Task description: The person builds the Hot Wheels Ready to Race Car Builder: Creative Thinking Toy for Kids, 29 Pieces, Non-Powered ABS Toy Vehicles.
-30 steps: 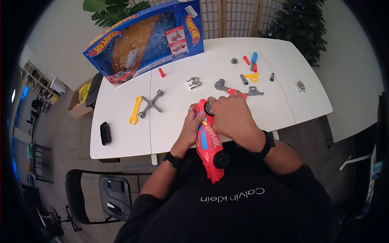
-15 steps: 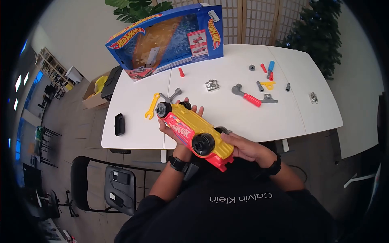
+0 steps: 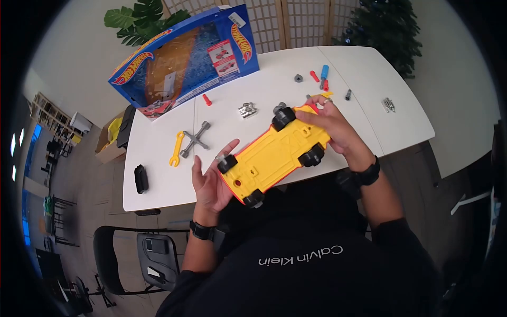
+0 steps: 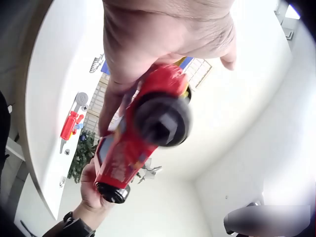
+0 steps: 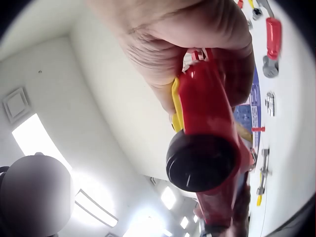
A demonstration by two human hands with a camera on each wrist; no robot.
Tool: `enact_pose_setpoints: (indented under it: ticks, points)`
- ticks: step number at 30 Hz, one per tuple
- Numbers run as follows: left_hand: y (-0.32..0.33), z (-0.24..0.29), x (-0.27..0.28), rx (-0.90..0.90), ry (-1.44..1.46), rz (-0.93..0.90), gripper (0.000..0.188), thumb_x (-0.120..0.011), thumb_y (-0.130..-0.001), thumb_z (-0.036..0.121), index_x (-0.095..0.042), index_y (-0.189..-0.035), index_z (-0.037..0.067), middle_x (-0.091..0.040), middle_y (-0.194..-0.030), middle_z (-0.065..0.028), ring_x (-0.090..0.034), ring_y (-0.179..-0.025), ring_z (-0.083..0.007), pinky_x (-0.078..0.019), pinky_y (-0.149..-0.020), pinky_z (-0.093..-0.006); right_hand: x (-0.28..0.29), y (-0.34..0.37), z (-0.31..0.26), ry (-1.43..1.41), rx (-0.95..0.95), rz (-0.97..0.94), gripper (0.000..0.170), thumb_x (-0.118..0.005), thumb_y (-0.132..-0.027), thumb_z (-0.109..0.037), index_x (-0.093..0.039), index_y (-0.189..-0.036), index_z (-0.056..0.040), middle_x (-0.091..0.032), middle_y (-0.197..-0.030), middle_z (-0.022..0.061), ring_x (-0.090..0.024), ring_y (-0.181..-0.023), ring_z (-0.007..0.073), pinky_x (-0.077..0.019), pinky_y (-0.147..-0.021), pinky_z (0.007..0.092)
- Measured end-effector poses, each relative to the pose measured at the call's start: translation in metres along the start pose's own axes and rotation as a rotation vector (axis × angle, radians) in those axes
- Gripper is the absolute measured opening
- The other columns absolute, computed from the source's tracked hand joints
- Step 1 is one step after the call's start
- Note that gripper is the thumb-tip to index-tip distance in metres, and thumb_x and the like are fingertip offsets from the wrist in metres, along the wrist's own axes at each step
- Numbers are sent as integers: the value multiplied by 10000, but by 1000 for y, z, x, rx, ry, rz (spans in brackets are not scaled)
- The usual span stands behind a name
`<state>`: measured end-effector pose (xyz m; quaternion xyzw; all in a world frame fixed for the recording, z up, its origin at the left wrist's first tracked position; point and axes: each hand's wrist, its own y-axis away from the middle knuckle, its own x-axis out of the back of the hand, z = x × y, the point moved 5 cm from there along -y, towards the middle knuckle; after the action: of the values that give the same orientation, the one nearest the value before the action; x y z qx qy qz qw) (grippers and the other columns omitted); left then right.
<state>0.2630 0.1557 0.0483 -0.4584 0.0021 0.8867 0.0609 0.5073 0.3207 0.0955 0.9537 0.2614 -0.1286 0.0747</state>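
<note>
A red toy car with a yellow underside (image 3: pixel 277 156) is held above the table's near edge, its underside facing up and black wheels at the corners. My right hand (image 3: pixel 338 127) grips its far right end, the thumb pressed on the yellow base and the other fingers beneath. At the lower left end, my left hand (image 3: pixel 214 187) rests against the car with palm open, thumb and a finger spread away from it. In the left wrist view, fingers (image 4: pixel 111 111) of that hand lie straight along the car's red side.
Left on the white table (image 3: pixel 158 187) lie a grey cross wrench (image 3: pixel 195 139), a yellow wrench (image 3: pixel 177 149) and a black case (image 3: pixel 140 179). Silver parts (image 3: pixel 247 110) and a blue-handled screwdriver (image 3: pixel 324 74) lie farther back. A Hot Wheels box (image 3: pixel 185 68) stands behind. The car partly covers a toy hammer.
The car has been turned over from its side, bringing the yellow underside up. My right hand has moved from a wheel to the car's end, and my left hand's fingers have spread.
</note>
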Motion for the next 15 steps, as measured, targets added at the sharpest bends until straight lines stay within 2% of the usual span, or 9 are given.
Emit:
enact_pose_setpoints:
  ticks: [2, 4, 6, 8, 9, 10, 12, 13, 15]
  points:
    - [-3, -8, -6, 141, -64, -96, 992, -533, -1021, 644, -211, -1643, -58, -437, -1592, -308, -474, -1482, -386, -407, -1219, -499, 1, -12, -7, 91, -26, -101, 626, -929, -847, -285, -502, -1217, -13, -739, -1138, 190, -765, -965, 191, -614, -823, 272]
    - [-9, -17, -10, 314, 10, -105, 844, -645, -1045, 403, -246, -1620, -70, -543, -1507, -251, -602, -1368, -311, -559, -1072, -383, -4, -19, -17, 195, -51, -136, 611, -924, -847, -313, -525, -1194, -6, -751, -1103, 184, -765, -961, 182, -607, -806, 268]
    - [-14, -23, -4, 391, -319, -46, 781, -710, -1026, 266, -291, -1598, -60, -613, -1442, -189, -665, -1278, -225, -589, -991, -319, -14, -25, -17, 295, -80, -180, 600, -919, -846, -340, -548, -1172, 1, -763, -1069, 179, -765, -956, 173, -600, -788, 263]
    - [-20, -30, -16, 417, -471, -38, 747, -723, -1016, 221, -318, -1583, -50, -637, -1411, -161, -673, -1256, -197, -580, -995, -313, -26, -32, -11, 407, -74, -262, 581, -921, -832, -354, -584, -1140, 6, -778, -1019, 169, -763, -948, 160, -586, -791, 265]
    - [-22, -34, -20, 442, -625, -33, 716, -735, -1007, 176, -345, -1568, -39, -661, -1380, -134, -681, -1234, -169, -572, -999, -307, -30, -34, -8, 443, -47, -285, 558, -863, -894, -427, -597, -1154, -12, -767, -1007, 137, -747, -918, 139, -577, -811, 264]
    - [-22, -36, -23, 440, -626, -32, 716, -735, -1007, 176, -345, -1568, -39, -661, -1380, -134, -681, -1234, -169, -572, -999, -307, -32, -38, 0, 443, -46, -287, 558, -863, -894, -427, -597, -1154, -12, -767, -1007, 137, -747, -918, 139, -577, -811, 264]
    - [-22, -35, -25, 338, -623, 30, 676, -744, -989, 120, -385, -1549, 0, -673, -1366, -121, -676, -1236, -162, -555, -1018, -311, -24, -49, 6, 318, 42, -126, 446, -720, -1012, -485, -609, -1123, -68, -751, -1014, 60, -703, -798, 95, -571, -739, 253]
    - [-21, -36, -21, 342, -626, 26, 676, -744, -989, 120, -385, -1549, 0, -673, -1366, -121, -676, -1236, -162, -555, -1018, -311, -20, -42, 0, 308, 46, -70, 556, -577, -1046, -624, -629, -1119, -75, -709, -1008, 42, -669, -786, 100, -555, -743, 268]
    - [-18, -34, -7, 267, -585, 101, 636, -721, -1003, 134, -403, -1545, 36, -660, -1388, -108, -669, -1249, -170, -541, -1054, -333, 1, -37, -8, 385, 0, -41, 592, -541, -1055, -638, -635, -1124, -58, -705, -1013, 64, -688, -792, 123, -557, -721, 284]
